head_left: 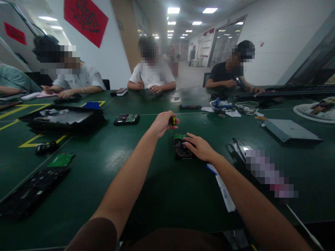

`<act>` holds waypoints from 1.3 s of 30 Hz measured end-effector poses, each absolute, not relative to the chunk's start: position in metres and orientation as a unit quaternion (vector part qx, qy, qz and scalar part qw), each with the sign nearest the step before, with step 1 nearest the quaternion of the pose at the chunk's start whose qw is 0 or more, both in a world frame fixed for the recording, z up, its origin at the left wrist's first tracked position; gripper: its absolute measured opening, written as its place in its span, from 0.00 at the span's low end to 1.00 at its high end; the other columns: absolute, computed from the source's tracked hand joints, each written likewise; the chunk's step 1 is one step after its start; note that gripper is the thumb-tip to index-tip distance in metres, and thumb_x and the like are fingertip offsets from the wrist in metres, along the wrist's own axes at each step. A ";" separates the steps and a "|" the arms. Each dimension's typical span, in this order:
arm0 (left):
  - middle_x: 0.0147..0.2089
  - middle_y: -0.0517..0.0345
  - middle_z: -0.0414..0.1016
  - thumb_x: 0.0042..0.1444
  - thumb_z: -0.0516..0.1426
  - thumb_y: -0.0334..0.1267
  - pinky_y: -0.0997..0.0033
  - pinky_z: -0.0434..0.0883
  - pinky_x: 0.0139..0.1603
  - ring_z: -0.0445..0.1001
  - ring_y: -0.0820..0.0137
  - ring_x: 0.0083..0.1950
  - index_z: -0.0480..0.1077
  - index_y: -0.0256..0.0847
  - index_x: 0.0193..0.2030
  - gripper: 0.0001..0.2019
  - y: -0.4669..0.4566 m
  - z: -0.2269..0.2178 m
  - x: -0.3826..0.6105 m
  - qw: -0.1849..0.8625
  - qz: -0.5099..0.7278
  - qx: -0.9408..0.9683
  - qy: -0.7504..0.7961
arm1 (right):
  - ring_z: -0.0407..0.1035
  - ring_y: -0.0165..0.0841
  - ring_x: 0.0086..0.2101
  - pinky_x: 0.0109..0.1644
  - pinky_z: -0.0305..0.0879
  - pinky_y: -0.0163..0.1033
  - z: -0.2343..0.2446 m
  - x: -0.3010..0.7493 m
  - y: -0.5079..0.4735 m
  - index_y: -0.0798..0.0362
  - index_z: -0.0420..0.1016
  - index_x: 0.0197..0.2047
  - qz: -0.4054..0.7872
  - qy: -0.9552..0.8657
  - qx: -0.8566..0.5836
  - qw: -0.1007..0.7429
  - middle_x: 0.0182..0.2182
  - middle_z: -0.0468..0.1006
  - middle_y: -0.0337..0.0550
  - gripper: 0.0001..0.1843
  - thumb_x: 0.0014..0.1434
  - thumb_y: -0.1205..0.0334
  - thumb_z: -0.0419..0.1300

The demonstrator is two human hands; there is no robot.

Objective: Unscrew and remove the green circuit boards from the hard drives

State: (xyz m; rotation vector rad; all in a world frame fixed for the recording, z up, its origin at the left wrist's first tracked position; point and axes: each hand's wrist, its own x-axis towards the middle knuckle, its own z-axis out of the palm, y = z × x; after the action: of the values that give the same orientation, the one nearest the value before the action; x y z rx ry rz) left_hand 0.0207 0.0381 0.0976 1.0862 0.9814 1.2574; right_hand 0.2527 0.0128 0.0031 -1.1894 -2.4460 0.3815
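A black hard drive (181,149) with a green circuit board at its far end lies on the green table (146,174) in front of me. My left hand (163,122) is closed around the yellow and black handle of a screwdriver (172,122), held upright with its shaft pointing down onto the drive's far end. My right hand (200,147) rests on the drive's right side, fingers spread flat over it.
Another hard drive (126,119) lies further back on the left, beside a black tray (61,118). A green board (61,160) and a dark panel (31,191) lie near left. A grey case (289,129) sits right. Three people sit across the table.
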 end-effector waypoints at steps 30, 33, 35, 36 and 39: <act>0.36 0.48 0.79 0.55 0.59 0.40 0.67 0.76 0.35 0.78 0.65 0.37 0.73 0.37 0.37 0.09 0.042 0.094 0.020 0.580 0.545 0.446 0.411 | 0.58 0.47 0.68 0.71 0.57 0.56 0.005 0.254 0.010 0.45 0.74 0.63 0.156 -0.855 -0.444 0.218 0.72 0.57 0.48 0.30 0.70 0.38 0.48; 0.36 0.48 0.77 0.54 0.59 0.41 0.71 0.72 0.30 0.75 0.67 0.36 0.75 0.36 0.34 0.10 0.044 0.093 0.019 0.551 0.540 0.470 0.428 | 0.59 0.46 0.68 0.70 0.59 0.55 0.005 0.254 0.011 0.46 0.74 0.62 0.158 -0.855 -0.442 0.223 0.70 0.60 0.49 0.29 0.71 0.39 0.48; 0.36 0.48 0.76 0.55 0.59 0.42 0.73 0.70 0.28 0.74 0.68 0.35 0.77 0.36 0.33 0.11 0.044 0.093 0.018 0.525 0.538 0.489 0.442 | 0.59 0.46 0.67 0.69 0.60 0.55 0.004 0.254 0.011 0.47 0.74 0.62 0.159 -0.852 -0.445 0.225 0.70 0.61 0.49 0.28 0.71 0.39 0.48; 0.36 0.48 0.76 0.55 0.58 0.42 0.73 0.70 0.29 0.73 0.68 0.35 0.77 0.37 0.34 0.11 0.044 0.093 0.017 0.520 0.537 0.493 0.445 | 0.59 0.46 0.67 0.69 0.60 0.56 0.004 0.254 0.011 0.48 0.73 0.62 0.160 -0.850 -0.448 0.226 0.69 0.62 0.50 0.29 0.71 0.39 0.48; 0.35 0.48 0.77 0.55 0.59 0.41 0.70 0.73 0.31 0.75 0.67 0.34 0.76 0.37 0.37 0.10 0.042 0.094 0.018 0.538 0.534 0.485 0.436 | 0.61 0.46 0.66 0.68 0.61 0.55 0.003 0.254 0.012 0.49 0.71 0.63 0.162 -0.846 -0.452 0.234 0.69 0.62 0.52 0.29 0.71 0.39 0.49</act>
State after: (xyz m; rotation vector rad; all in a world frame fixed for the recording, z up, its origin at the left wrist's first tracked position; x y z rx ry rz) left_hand 0.0181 0.0424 0.0942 1.1542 1.0381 1.2692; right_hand 0.2543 0.0124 0.0027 -1.2394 -2.3207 0.4444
